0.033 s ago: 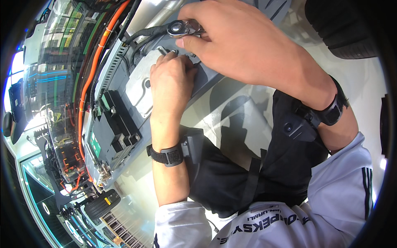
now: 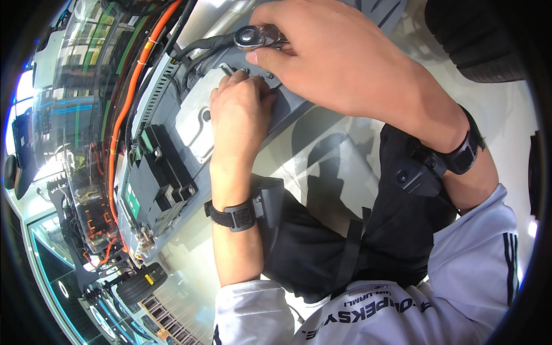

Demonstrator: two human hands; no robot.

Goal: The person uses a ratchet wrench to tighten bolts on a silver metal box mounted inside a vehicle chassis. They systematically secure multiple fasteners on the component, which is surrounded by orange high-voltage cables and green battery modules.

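Note:
My right hand (image 2: 339, 57) reaches in from the right and grips a shiny ratchet wrench (image 2: 253, 37). The wrench's round head sticks out past my thumb, over the top of a grey metal housing (image 2: 195, 123). Just below it, my left hand (image 2: 238, 115) rests on the housing with its fingers curled. Its fingertips pinch a small metal bolt (image 2: 240, 71) under the wrench head, and the fingers hide most of the bolt. Both wrists wear black bands (image 2: 233, 215).
Orange cables (image 2: 123, 109) and black hoses (image 2: 201, 45) run along the housing's left side. A black module with a green label (image 2: 158, 172) is mounted lower on it. A tyre (image 2: 477, 40) stands top right, and a black bag (image 2: 356, 230) hangs at my chest.

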